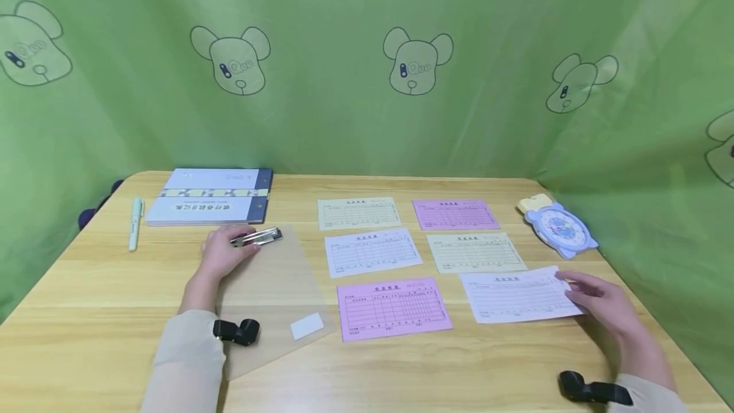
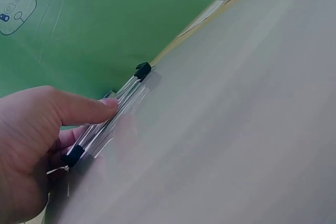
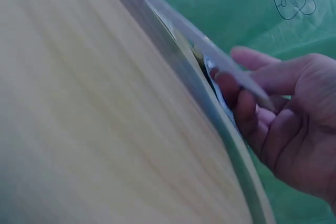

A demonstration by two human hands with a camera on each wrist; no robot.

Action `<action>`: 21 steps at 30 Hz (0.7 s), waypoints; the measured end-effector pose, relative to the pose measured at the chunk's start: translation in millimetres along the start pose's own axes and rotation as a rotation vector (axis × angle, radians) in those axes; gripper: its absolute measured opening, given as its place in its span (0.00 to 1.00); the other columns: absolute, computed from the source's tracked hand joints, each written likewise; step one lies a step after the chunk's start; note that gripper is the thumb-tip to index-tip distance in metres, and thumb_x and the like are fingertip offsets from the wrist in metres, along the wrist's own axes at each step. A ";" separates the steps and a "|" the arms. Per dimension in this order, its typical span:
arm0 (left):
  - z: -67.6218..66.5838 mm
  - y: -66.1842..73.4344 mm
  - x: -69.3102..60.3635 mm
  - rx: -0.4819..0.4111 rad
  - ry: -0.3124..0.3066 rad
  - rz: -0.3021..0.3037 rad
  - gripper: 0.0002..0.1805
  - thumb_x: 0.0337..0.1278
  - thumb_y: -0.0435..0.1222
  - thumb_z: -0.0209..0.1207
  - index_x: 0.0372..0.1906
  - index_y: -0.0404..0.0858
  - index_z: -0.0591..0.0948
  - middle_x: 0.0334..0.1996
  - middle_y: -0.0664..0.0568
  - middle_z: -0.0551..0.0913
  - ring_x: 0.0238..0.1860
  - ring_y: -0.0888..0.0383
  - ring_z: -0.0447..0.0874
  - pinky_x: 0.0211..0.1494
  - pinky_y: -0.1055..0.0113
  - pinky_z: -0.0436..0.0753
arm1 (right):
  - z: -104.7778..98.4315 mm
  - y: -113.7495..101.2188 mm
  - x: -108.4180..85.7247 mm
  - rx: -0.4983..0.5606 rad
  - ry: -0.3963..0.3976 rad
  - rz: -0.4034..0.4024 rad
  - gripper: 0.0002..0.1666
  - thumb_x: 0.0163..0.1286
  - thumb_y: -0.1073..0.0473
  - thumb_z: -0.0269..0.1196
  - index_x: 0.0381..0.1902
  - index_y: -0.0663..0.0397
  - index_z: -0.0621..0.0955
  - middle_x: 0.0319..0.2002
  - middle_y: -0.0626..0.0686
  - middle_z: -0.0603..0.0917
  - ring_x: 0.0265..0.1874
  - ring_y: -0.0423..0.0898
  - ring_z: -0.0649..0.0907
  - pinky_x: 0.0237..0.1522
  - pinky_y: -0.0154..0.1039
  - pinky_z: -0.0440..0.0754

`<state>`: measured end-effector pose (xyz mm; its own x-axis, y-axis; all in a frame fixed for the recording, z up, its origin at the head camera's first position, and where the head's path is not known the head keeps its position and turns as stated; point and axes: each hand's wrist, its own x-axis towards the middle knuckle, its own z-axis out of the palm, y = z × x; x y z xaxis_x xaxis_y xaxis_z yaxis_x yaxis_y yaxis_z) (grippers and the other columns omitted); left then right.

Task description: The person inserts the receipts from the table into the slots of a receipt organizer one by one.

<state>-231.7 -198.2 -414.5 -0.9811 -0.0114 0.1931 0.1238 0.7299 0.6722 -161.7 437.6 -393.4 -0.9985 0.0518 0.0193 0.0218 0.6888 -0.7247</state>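
Note:
At the metal clip (image 1: 260, 236) of a translucent clipboard (image 1: 275, 292), my left hand (image 1: 225, 252) grips with the thumb on top of the clip and fingers behind it; the left wrist view shows the thumb (image 2: 89, 109) pressing there. A small white label (image 1: 307, 326) sits on the board's near right corner. My right hand (image 1: 604, 301) pinches the right edge of a white printed slip (image 1: 516, 301), which the right wrist view shows edge-on and raised from the table between thumb and fingers. Beside it lie pink slips (image 1: 395, 311), pale yellow slips (image 1: 476, 257) and another white slip (image 1: 373, 253).
A blue and white account book (image 1: 209, 196) lies at the back left, with a pale green pen (image 1: 135, 225) to its left. At the right edge are a blue clock-like toy (image 1: 562, 229) and a cream-coloured block (image 1: 534, 201). A green curtain (image 1: 344, 126) hangs behind the wooden table (image 1: 275, 394).

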 end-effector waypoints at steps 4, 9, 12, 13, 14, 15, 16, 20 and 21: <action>0.3 0.2 0.2 -0.009 -0.002 0.009 0.23 0.42 0.38 0.62 0.48 0.36 0.76 0.48 0.38 0.72 0.48 0.41 0.63 0.48 0.48 0.53 | -9.9 -3.3 -5.0 0.109 -0.035 -0.002 0.14 0.59 0.57 0.58 0.43 0.51 0.80 0.35 0.23 0.71 0.35 0.20 0.68 0.33 0.21 0.66; 1.8 -1.8 0.4 0.005 0.006 0.012 0.22 0.42 0.37 0.62 0.47 0.38 0.77 0.46 0.39 0.72 0.47 0.41 0.63 0.48 0.49 0.53 | -19.2 2.2 2.1 0.333 -0.128 0.037 0.17 0.60 0.59 0.58 0.48 0.54 0.77 0.40 0.27 0.72 0.39 0.25 0.72 0.36 0.23 0.70; 2.8 -2.1 0.2 0.008 0.003 0.003 0.21 0.42 0.37 0.62 0.47 0.38 0.77 0.45 0.38 0.72 0.46 0.41 0.63 0.48 0.49 0.53 | -16.3 14.9 17.4 0.441 -0.176 -0.025 0.19 0.60 0.60 0.57 0.51 0.54 0.75 0.45 0.33 0.72 0.43 0.28 0.72 0.39 0.24 0.70; 3.0 -1.9 0.2 0.007 -0.001 -0.001 0.21 0.42 0.37 0.62 0.47 0.38 0.77 0.45 0.38 0.71 0.46 0.41 0.63 0.48 0.49 0.53 | -13.6 13.6 21.8 0.463 -0.192 -0.054 0.19 0.61 0.61 0.56 0.52 0.55 0.74 0.46 0.34 0.72 0.44 0.29 0.71 0.40 0.25 0.70; 3.1 -1.6 0.1 0.007 -0.005 -0.005 0.21 0.42 0.37 0.61 0.47 0.37 0.77 0.46 0.38 0.71 0.46 0.41 0.62 0.48 0.49 0.53 | -9.7 8.8 25.0 0.485 -0.205 -0.085 0.19 0.61 0.62 0.56 0.51 0.56 0.75 0.47 0.36 0.72 0.45 0.30 0.71 0.41 0.25 0.70; 3.1 -1.1 0.1 0.006 -0.009 -0.010 0.21 0.42 0.37 0.61 0.47 0.38 0.77 0.46 0.38 0.70 0.46 0.41 0.62 0.48 0.49 0.53 | -4.6 -0.7 26.6 0.510 -0.215 -0.104 0.18 0.61 0.63 0.56 0.50 0.56 0.75 0.47 0.38 0.73 0.45 0.30 0.72 0.40 0.26 0.70; 3.1 -0.8 0.2 0.006 -0.012 -0.014 0.21 0.43 0.38 0.61 0.48 0.37 0.77 0.46 0.38 0.70 0.46 0.41 0.62 0.48 0.50 0.53 | 0.8 -14.1 27.3 0.529 -0.232 -0.132 0.17 0.61 0.64 0.56 0.49 0.57 0.76 0.46 0.39 0.74 0.44 0.31 0.72 0.40 0.26 0.70; 3.4 -0.9 -0.1 0.012 -0.018 -0.030 0.22 0.43 0.38 0.61 0.48 0.38 0.76 0.45 0.39 0.70 0.46 0.42 0.62 0.48 0.50 0.53 | 27.7 -72.4 28.1 0.576 -0.278 -0.153 0.14 0.59 0.71 0.54 0.44 0.61 0.79 0.40 0.42 0.78 0.38 0.36 0.77 0.38 0.29 0.73; 3.6 -1.3 -0.5 0.013 -0.020 -0.034 0.22 0.43 0.38 0.61 0.48 0.38 0.76 0.45 0.39 0.70 0.45 0.42 0.62 0.48 0.50 0.53 | 34.7 -82.5 29.5 0.566 -0.283 -0.144 0.14 0.59 0.72 0.54 0.43 0.60 0.79 0.39 0.42 0.78 0.37 0.37 0.77 0.37 0.30 0.73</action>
<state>-231.9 -196.7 -418.0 -0.9874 -0.0226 0.1563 0.0890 0.7381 0.6688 -194.8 357.2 -356.9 -0.9658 -0.2586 0.0169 -0.0661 0.1827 -0.9810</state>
